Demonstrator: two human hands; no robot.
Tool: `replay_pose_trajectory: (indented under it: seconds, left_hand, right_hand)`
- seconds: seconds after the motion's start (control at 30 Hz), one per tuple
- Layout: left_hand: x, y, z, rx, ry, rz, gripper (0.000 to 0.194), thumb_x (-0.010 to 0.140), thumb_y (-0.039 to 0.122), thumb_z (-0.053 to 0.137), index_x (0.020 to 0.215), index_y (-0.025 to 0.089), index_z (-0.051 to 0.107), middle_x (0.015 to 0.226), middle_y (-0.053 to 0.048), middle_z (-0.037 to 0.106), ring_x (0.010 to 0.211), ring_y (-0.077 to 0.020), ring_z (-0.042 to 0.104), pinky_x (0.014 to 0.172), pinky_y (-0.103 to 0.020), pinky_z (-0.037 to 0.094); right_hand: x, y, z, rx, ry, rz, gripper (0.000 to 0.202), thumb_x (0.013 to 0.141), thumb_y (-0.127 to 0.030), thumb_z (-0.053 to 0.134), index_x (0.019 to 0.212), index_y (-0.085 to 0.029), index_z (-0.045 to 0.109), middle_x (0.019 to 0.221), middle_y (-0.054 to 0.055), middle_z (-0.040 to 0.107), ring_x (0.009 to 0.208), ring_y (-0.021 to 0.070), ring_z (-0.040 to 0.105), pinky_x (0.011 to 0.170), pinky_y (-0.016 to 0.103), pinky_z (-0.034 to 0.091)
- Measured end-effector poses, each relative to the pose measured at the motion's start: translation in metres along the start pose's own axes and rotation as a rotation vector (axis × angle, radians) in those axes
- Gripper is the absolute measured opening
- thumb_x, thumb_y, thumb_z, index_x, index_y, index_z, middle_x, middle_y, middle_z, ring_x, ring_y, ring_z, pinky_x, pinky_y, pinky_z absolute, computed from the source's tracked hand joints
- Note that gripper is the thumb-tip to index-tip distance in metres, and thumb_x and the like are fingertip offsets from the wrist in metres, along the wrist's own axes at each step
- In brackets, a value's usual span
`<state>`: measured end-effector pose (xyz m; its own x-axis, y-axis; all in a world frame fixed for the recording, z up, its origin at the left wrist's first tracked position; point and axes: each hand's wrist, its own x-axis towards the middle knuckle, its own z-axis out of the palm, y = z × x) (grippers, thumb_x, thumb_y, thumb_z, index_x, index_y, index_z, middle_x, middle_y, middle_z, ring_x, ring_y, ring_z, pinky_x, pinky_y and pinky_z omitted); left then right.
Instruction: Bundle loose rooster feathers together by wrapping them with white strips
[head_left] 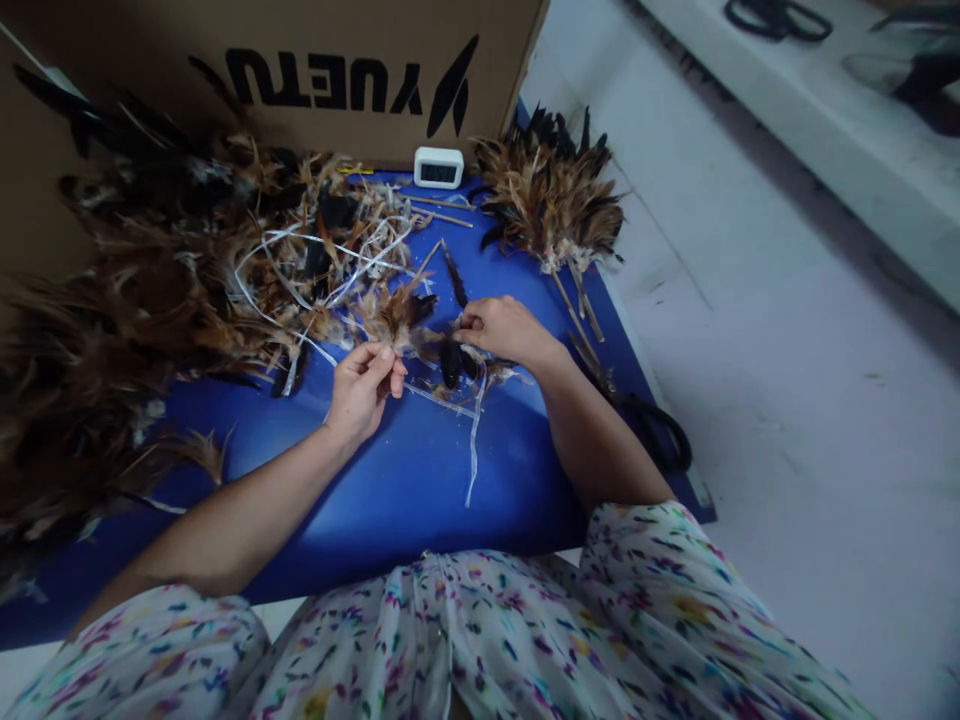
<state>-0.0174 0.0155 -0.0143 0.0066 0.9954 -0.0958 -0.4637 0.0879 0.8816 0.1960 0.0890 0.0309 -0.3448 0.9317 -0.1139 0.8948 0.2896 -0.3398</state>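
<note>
My left hand (366,390) pinches the base of a small tuft of brown feathers (391,316), which fans out above the fingertips. A thin stick (426,265) shows behind the tuft. Just to the right, my right hand (504,330) is closed in a pinch over loose feathers; its fingertips meet at what looks like a small feather, partly hidden. Dark feathers (450,362) lie right below those fingertips. A strip of white ribbon (474,450) lies on the blue table (360,510) in front of my hands.
A large heap of brown and black feathers (150,330) covers the left side, with tangled white ribbon (259,240) on it. Behind stand a cardboard box (337,125) and a small white digital clock (439,168). Finished-looking feather bunches (555,195) and black-handled scissors (660,430) lie right.
</note>
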Motion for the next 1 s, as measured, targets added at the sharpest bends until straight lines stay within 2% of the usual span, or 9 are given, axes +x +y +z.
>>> replay_pose_trajectory:
  seconds: [0.17, 0.27, 0.37, 0.5, 0.63, 0.77, 0.87, 1.0]
  left_hand:
    - [0.000, 0.000, 0.001, -0.007, -0.007, 0.011, 0.033, 0.068, 0.039, 0.081, 0.071, 0.016, 0.057, 0.060, 0.003, 0.063, 0.042, -0.0053, 0.050, 0.041, -0.018, 0.040]
    - [0.001, 0.001, 0.001, -0.019, -0.003, 0.011, 0.033, 0.067, 0.039, 0.082, 0.071, 0.016, 0.058, 0.059, 0.003, 0.063, 0.041, -0.0052, 0.050, 0.041, -0.018, 0.040]
    - [0.001, 0.000, 0.001, -0.017, 0.007, 0.003, 0.033, 0.067, 0.039, 0.082, 0.071, 0.017, 0.058, 0.059, 0.003, 0.063, 0.042, -0.0052, 0.049, 0.041, -0.018, 0.039]
    - [0.001, 0.000, 0.000, -0.010, -0.008, 0.006, 0.031, 0.070, 0.038, 0.080, 0.072, 0.017, 0.057, 0.060, 0.003, 0.062, 0.042, -0.0051, 0.049, 0.042, -0.018, 0.039]
    - [0.000, 0.001, 0.000, -0.002, -0.018, 0.009, 0.031, 0.072, 0.038, 0.079, 0.071, 0.016, 0.057, 0.060, 0.003, 0.062, 0.043, -0.0052, 0.050, 0.042, -0.018, 0.040]
    - [0.000, 0.000, 0.000, 0.000, -0.025, 0.009, 0.030, 0.072, 0.038, 0.079, 0.071, 0.017, 0.057, 0.060, 0.003, 0.061, 0.043, -0.0055, 0.050, 0.041, -0.018, 0.039]
    - [0.000, 0.000, 0.000, -0.007, -0.031, 0.012, 0.031, 0.071, 0.038, 0.080, 0.070, 0.016, 0.058, 0.059, 0.003, 0.062, 0.043, -0.0054, 0.050, 0.041, -0.018, 0.038]
    - [-0.002, 0.001, 0.002, 0.006, -0.041, 0.011, 0.031, 0.070, 0.038, 0.080, 0.069, 0.016, 0.058, 0.060, 0.002, 0.062, 0.043, -0.0057, 0.051, 0.043, -0.019, 0.040]
  right_hand:
    - [-0.001, -0.003, -0.003, -0.040, -0.018, 0.059, 0.011, 0.083, -0.019, 0.060, 0.089, -0.019, 0.070, 0.088, 0.006, 0.072, 0.080, 0.0192, 0.062, 0.066, 0.028, 0.038]
    - [-0.001, -0.004, -0.001, -0.060, 0.033, 0.068, 0.014, 0.085, -0.016, 0.057, 0.092, -0.018, 0.069, 0.096, 0.009, 0.071, 0.086, 0.0212, 0.062, 0.072, 0.030, 0.041]
    - [0.001, -0.008, 0.007, -0.023, 0.094, -0.011, 0.014, 0.087, -0.017, 0.057, 0.095, -0.017, 0.068, 0.100, 0.009, 0.069, 0.090, 0.0203, 0.061, 0.079, 0.031, 0.043]
    - [0.004, -0.016, 0.021, 0.020, 0.068, -0.147, 0.016, 0.089, -0.028, 0.060, 0.095, -0.016, 0.068, 0.100, 0.009, 0.065, 0.090, 0.0196, 0.060, 0.080, 0.030, 0.045]
    - [0.005, -0.021, 0.028, -0.012, 0.045, -0.186, 0.013, 0.091, -0.020, 0.056, 0.093, -0.015, 0.067, 0.101, 0.010, 0.064, 0.096, 0.0206, 0.060, 0.084, 0.030, 0.045]
    - [0.005, -0.020, 0.027, -0.006, 0.040, -0.203, 0.015, 0.090, -0.015, 0.052, 0.090, -0.013, 0.066, 0.098, 0.011, 0.065, 0.092, 0.0205, 0.061, 0.083, 0.030, 0.045]
    - [0.005, -0.017, 0.024, 0.089, 0.100, -0.182, 0.013, 0.087, -0.015, 0.053, 0.088, -0.014, 0.066, 0.094, 0.009, 0.067, 0.084, 0.0185, 0.061, 0.078, 0.030, 0.045]
    - [0.005, -0.012, 0.019, 0.334, 0.213, -0.176, 0.008, 0.083, -0.018, 0.058, 0.084, -0.015, 0.066, 0.079, 0.004, 0.068, 0.072, 0.0144, 0.060, 0.072, 0.027, 0.045]
